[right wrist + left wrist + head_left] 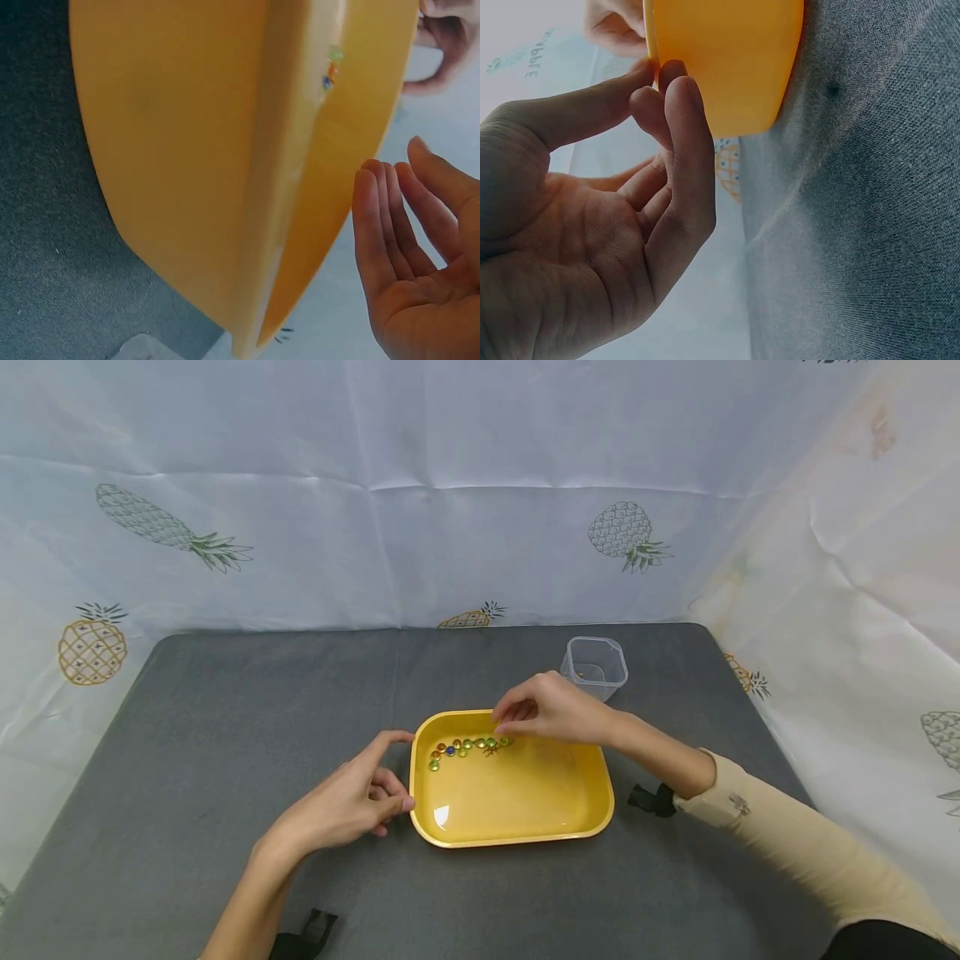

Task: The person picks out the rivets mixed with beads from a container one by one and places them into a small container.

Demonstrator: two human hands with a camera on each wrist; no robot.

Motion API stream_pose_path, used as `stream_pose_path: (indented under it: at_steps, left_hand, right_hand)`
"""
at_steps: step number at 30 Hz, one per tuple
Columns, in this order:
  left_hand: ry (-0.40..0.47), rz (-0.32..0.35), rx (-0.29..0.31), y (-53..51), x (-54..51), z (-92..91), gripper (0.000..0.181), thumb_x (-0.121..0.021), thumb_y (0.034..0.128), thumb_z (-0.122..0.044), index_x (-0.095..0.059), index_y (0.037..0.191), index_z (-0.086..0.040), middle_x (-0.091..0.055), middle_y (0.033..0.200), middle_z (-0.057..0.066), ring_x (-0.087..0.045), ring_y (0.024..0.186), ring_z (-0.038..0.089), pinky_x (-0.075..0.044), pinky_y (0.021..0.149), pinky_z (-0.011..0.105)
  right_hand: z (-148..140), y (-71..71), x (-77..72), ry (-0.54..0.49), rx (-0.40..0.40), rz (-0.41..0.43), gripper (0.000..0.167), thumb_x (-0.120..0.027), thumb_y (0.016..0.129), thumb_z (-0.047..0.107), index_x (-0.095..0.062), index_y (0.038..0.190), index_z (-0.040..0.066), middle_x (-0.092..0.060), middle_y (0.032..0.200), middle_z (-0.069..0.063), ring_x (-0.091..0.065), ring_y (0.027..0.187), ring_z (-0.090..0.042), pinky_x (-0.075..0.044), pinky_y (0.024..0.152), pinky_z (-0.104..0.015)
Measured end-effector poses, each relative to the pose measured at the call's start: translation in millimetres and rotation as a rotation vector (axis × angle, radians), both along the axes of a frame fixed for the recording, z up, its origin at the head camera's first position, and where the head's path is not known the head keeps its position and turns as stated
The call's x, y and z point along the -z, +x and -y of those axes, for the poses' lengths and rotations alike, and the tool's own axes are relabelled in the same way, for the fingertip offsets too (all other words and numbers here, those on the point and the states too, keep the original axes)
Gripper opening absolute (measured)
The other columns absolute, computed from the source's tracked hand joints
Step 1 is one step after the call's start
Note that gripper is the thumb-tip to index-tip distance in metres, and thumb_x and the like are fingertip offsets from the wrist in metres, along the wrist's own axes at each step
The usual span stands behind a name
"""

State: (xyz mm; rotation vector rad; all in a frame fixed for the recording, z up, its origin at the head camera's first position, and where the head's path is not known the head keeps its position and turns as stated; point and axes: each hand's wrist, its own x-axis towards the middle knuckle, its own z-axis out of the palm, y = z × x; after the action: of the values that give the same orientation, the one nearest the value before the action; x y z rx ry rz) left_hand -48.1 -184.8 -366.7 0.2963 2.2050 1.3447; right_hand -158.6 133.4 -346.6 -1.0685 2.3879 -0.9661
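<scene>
A yellow tray (517,802) lies on the grey table, with a curved row of small coloured glass marbles (452,749) along its far left part. My left hand (337,802) holds the tray's left rim between thumb and fingers; in the left wrist view its fingertips meet the yellow wall (731,67). Over the tray's far side is my right hand (558,706), its fingertips close to the right end of the row. In the right wrist view that hand (412,247) has its fingers fairly straight, thumb apart, with nothing visible between them.
A clear plastic container (596,668) stands behind the tray on the right, a tiny amber piece visible inside. Pineapple-printed white cloth (300,552) hangs behind and beside the table (225,718). Dark straps (652,800) hang at the wrists.
</scene>
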Motion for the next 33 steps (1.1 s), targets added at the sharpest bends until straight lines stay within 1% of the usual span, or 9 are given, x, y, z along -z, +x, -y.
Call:
stream_pose_path:
  at_steps: [5, 12, 17, 20, 26, 29, 33]
  left_hand:
    - [0.0, -0.006, 0.003, -0.3, -0.2, 0.2, 0.077, -0.075, 0.1028, -0.01, -0.029, 0.165, -0.011, -0.075, 0.095, 0.016, -0.072, 0.078, 0.029, -0.064, 0.065, 0.037]
    - [-0.005, 0.001, 0.001, -0.7, -0.2, 0.4, 0.075, -0.074, 0.1036, -0.011, -0.029, 0.164, -0.012, -0.076, 0.095, 0.015, -0.072, 0.078, 0.029, -0.064, 0.065, 0.036]
    - [-0.008, 0.0, -0.001, -0.7, -0.1, 0.6, 0.076, -0.075, 0.1031, -0.012, -0.03, 0.164, -0.012, -0.076, 0.095, 0.015, -0.072, 0.077, 0.027, -0.064, 0.065, 0.036]
    - [-0.006, -0.001, 0.001, -0.6, 0.1, 0.7, 0.076, -0.075, 0.1029, -0.012, -0.03, 0.164, -0.012, -0.076, 0.094, 0.015, -0.072, 0.077, 0.027, -0.064, 0.065, 0.036]
    - [0.002, -0.001, 0.008, -0.4, 0.4, 0.8, 0.076, -0.075, 0.1031, -0.012, -0.029, 0.164, -0.012, -0.076, 0.095, 0.016, -0.072, 0.078, 0.029, -0.064, 0.064, 0.036]
    - [0.003, -0.003, 0.008, -0.3, 0.4, 0.7, 0.076, -0.075, 0.1032, -0.011, -0.029, 0.164, -0.011, -0.076, 0.095, 0.016, -0.072, 0.078, 0.029, -0.064, 0.064, 0.036]
    - [0.006, -0.009, 0.01, 0.2, 0.7, 0.6, 0.076, -0.075, 0.103, -0.011, -0.029, 0.164, -0.011, -0.075, 0.095, 0.016, -0.072, 0.078, 0.029, -0.064, 0.064, 0.038]
  right_hand:
    - [5, -0.6, 6.4, 0.002, -0.028, 0.034, 0.019, -0.085, 0.094, 0.012, -0.082, 0.11, 0.003, -0.084, 0.097, -0.001, -0.078, 0.085, -0.012, -0.066, 0.081, -0.026]
    - [10, -0.6, 12.3, 0.041, -0.065, 0.093, 0.02, -0.084, 0.096, 0.012, -0.082, 0.113, 0.001, -0.083, 0.096, -0.001, -0.074, 0.083, -0.005, -0.065, 0.081, -0.023]
    - [10, 0.0, 17.2, 0.049, -0.074, 0.153, 0.021, -0.08, 0.098, 0.008, -0.08, 0.117, -0.001, -0.083, 0.097, -0.004, -0.075, 0.084, -0.006, -0.064, 0.08, -0.021]
    - [10, 0.9, 21.1, 0.052, -0.073, 0.176, 0.021, -0.08, 0.099, 0.008, -0.08, 0.118, 0.0, -0.083, 0.096, -0.004, -0.076, 0.084, -0.008, -0.064, 0.081, -0.021]
    - [12, 5.0, 28.1, 0.091, -0.049, 0.186, 0.024, -0.082, 0.097, 0.009, -0.08, 0.119, 0.0, -0.084, 0.095, -0.004, -0.075, 0.082, -0.005, -0.062, 0.079, -0.019]
    - [13, 6.4, 33.1, 0.115, -0.044, 0.175, 0.025, -0.082, 0.097, 0.01, -0.079, 0.12, 0.001, -0.084, 0.096, -0.005, -0.075, 0.082, -0.003, -0.062, 0.078, -0.018]
    - [14, 7.1, 38.8, 0.141, -0.046, 0.139, 0.028, -0.083, 0.096, 0.012, -0.079, 0.122, 0.001, -0.084, 0.098, -0.005, -0.074, 0.084, -0.003, -0.061, 0.078, -0.017]
